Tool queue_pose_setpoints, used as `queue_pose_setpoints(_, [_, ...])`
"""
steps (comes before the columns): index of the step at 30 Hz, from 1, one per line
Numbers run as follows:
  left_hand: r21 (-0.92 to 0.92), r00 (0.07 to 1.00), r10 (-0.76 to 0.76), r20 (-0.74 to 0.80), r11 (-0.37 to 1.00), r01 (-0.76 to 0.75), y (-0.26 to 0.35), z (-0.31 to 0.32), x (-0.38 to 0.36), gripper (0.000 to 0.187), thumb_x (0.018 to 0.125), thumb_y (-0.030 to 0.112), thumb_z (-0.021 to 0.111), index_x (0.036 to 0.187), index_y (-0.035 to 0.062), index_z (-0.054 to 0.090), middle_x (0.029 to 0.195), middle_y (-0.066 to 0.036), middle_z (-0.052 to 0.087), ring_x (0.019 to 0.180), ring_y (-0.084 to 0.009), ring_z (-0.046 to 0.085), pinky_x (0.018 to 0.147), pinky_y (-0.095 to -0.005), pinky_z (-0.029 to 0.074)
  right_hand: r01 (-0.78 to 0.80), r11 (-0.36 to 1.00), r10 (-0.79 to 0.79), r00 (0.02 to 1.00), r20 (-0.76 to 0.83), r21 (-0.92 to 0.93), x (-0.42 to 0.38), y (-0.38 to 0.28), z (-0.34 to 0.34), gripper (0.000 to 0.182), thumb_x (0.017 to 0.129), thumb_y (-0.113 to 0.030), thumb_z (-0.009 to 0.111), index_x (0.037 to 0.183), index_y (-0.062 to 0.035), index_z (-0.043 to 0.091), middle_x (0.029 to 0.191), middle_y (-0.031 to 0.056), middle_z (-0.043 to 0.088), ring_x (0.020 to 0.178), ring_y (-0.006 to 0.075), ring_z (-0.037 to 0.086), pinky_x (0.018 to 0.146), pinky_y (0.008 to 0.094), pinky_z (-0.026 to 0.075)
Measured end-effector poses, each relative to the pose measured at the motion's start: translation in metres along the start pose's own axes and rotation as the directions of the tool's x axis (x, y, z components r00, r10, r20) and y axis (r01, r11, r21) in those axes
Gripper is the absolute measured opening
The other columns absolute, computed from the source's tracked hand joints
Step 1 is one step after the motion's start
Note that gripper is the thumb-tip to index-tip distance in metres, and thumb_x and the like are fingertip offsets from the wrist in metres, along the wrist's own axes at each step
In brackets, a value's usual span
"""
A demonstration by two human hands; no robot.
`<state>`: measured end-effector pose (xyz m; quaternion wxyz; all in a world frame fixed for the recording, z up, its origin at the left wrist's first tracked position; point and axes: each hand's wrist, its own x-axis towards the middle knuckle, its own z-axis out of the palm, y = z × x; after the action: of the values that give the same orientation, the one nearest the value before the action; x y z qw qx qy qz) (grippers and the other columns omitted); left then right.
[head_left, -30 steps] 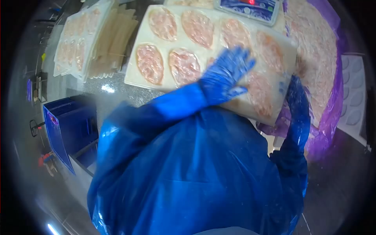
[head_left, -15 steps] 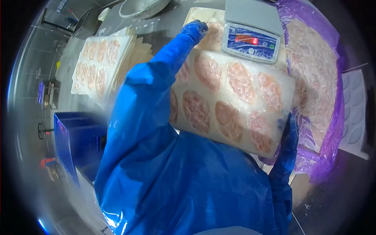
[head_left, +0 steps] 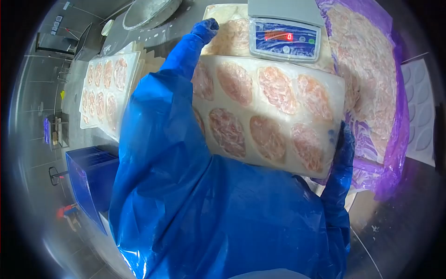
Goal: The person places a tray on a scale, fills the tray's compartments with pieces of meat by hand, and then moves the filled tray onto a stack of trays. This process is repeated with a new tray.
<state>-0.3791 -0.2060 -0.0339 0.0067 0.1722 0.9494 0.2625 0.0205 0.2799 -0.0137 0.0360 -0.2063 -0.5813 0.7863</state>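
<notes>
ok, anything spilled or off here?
Yes: small pale scraps on the dark floor at lower right, possibly dropped meat, odd away from the work surface. The meat tray shows no obvious damage.

A white tray (head_left: 255,110) slants slightly down rightward mid-frame, oval hollows filled with pinkish meat (head_left: 277,89), apparently under film.

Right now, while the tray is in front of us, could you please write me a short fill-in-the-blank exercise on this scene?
The lit digit on the scale reads ____.
The sheeting around the loose meat is coloured ____.
In this view, the left hand is to the ____ of the scale.

Missing words: 0; purple; left.
</notes>
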Motion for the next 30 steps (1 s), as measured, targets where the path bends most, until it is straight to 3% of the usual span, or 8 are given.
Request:
queue_pose_setpoints(5, [0.326, 0.998, -0.049, 0.026, 0.945, 0.038, -0.001, 0.026, 0.007, 0.036, 0.077, 0.031, 0.076, 0.109, 0.0165, 0.065, 0.106, -0.019, 0.067, 0.104, -0.0393, 0.063, 0.091, -0.0462, 0.05, 0.037, 0.999, -0.037, 0.999, 0.037, -0.006, 0.009, -0.002, 0.004, 0.039, 0.104, -0.032, 0.048, 0.125, -0.0019, 0.062, 0.112, 0.0051, 0.066, 0.097, 0.015, 0.061, 0.086, 0.0304, 0.049])
queue_pose_setpoints(8, [0.451, 0.999, 0.005, -0.043, 0.892, 0.015, -0.026, 0.024, 0.039, 0.022, 0.081, 0.029, 0.071, 0.096, 0.0139, 0.07, 0.094, -0.015, 0.072, 0.091, -0.0359, 0.068, 0.084, -0.0448, 0.053, 0.037, 0.999, -0.038, 0.999, -0.01, -0.026, 0.003, -0.002, 0.005, 0.038, 0.104, -0.032, 0.047, 0.124, -0.0029, 0.062, 0.111, 0.0044, 0.066, 0.096, 0.0146, 0.061, 0.084, 0.0299, 0.049])
queue_pose_setpoints(14, [-0.357, 0.96, -0.271, -0.064, 0.905, 0.232, 0.023, -0.051, -0.01, 0.014, 0.087, 0.02, 0.073, 0.096, 0.0086, 0.073, 0.084, -0.007, 0.071, 0.076, -0.0146, 0.067, 0.066, -0.0315, 0.057, 0.026, 0.997, -0.025, 0.999, 0.024, -0.074, 0.005, 0.003, -0.003, 0.041, 0.104, -0.034, 0.045, 0.126, -0.0036, 0.061, 0.111, 0.0044, 0.066, 0.095, 0.0145, 0.061, 0.081, 0.0286, 0.049])
queue_pose_setpoints(19, [-0.771, 0.991, -0.055, -0.122, 0.634, -0.059, 0.053, -0.08, -0.06, 0.027, 0.092, 0.02, 0.069, 0.116, 0.0068, 0.066, 0.11, -0.006, 0.067, 0.098, -0.015, 0.065, 0.08, -0.0317, 0.056, 0.062, 0.994, -0.06, 0.998, 0.028, -0.088, 0.006, 0.0, -0.001, 0.044, 0.104, -0.037, 0.045, 0.128, -0.0039, 0.06, 0.114, 0.0077, 0.067, 0.096, 0.0183, 0.063, 0.09, 0.0333, 0.048])
queue_pose_setpoints(23, [-0.874, 0.997, 0.053, -0.047, 0.482, -0.067, 0.213, -0.083, -0.168, 0.02, 0.093, 0.015, 0.066, 0.109, 0.0033, 0.066, 0.096, -0.002, 0.067, 0.086, -0.0114, 0.064, 0.071, -0.0239, 0.049, 0.074, 0.992, -0.07, 0.997, 0.04, -0.106, 0.002, 0.003, -0.004, 0.044, 0.104, -0.037, 0.045, 0.129, -0.0039, 0.059, 0.114, 0.0079, 0.067, 0.096, 0.0185, 0.063, 0.09, 0.0335, 0.048])
queue_pose_setpoints(25, [-0.902, 0.978, 0.207, 0.006, 0.423, -0.085, 0.246, -0.063, -0.214, 0.025, 0.095, 0.016, 0.064, 0.117, 0.0049, 0.063, 0.115, -0.009, 0.066, 0.101, -0.0171, 0.064, 0.085, -0.0324, 0.054, 0.076, 0.992, -0.072, 0.997, 0.042, -0.101, 0.002, 0.004, -0.004, 0.044, 0.104, -0.037, 0.045, 0.129, -0.0039, 0.059, 0.115, 0.008, 0.067, 0.096, 0.0186, 0.063, 0.09, 0.0336, 0.048])
queue_pose_setpoints(27, [-0.904, 0.969, 0.192, 0.157, 0.423, 0.063, 0.285, -0.031, -0.253, 0.025, 0.096, 0.013, 0.062, 0.119, 0.0032, 0.061, 0.116, -0.01, 0.065, 0.101, -0.0186, 0.064, 0.085, -0.0327, 0.054, 0.078, 0.992, -0.073, 0.996, 0.05, -0.098, 0.002, 0.006, -0.005, 0.044, 0.104, -0.037, 0.045, 0.129, -0.0039, 0.059, 0.115, 0.0081, 0.067, 0.096, 0.0187, 0.063, 0.091, 0.0337, 0.048])
queue_pose_setpoints(30, [-0.616, 0.855, 0.517, 0.044, 0.687, -0.384, 0.277, 0.069, -0.296, 0.027, 0.093, 0.013, 0.066, 0.118, 0.0035, 0.061, 0.116, -0.009, 0.063, 0.11, -0.0205, 0.061, 0.096, -0.0343, 0.05, 0.078, 0.993, -0.073, 0.995, 0.062, -0.092, 0.001, 0.011, -0.006, 0.044, 0.104, -0.037, 0.045, 0.129, -0.0039, 0.059, 0.115, 0.0082, 0.067, 0.097, 0.0189, 0.063, 0.091, 0.0338, 0.048])
